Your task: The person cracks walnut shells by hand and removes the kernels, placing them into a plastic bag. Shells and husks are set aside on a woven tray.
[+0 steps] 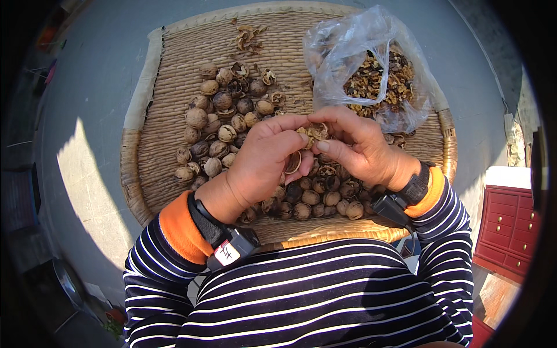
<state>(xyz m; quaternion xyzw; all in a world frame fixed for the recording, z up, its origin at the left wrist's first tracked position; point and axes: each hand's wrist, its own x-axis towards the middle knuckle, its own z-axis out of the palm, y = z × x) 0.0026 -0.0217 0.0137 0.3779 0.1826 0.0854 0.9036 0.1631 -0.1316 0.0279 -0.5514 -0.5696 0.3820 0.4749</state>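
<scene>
My left hand (264, 152) and my right hand (361, 145) meet over the middle of a woven tray (180, 64). Pinched between the fingertips of both is a pale walnut kernel (315, 133). An opened walnut shell half (293, 163) also rests in the fingers of my left hand. Below and to the left of my hands lie many walnuts (196, 118), some whole, some cracked. Just beyond my right hand is a clear plastic bag (354, 43) with its mouth open, holding a heap of walnut kernels (391, 78).
Bits of broken shell (248, 38) lie near the tray's far edge. A small red cabinet (505, 223) with round knobs stands at the right. Grey floor (87, 87) surrounds the tray, with a sunlit patch at the left. Dark wrist devices (235, 246) sit on both my wrists.
</scene>
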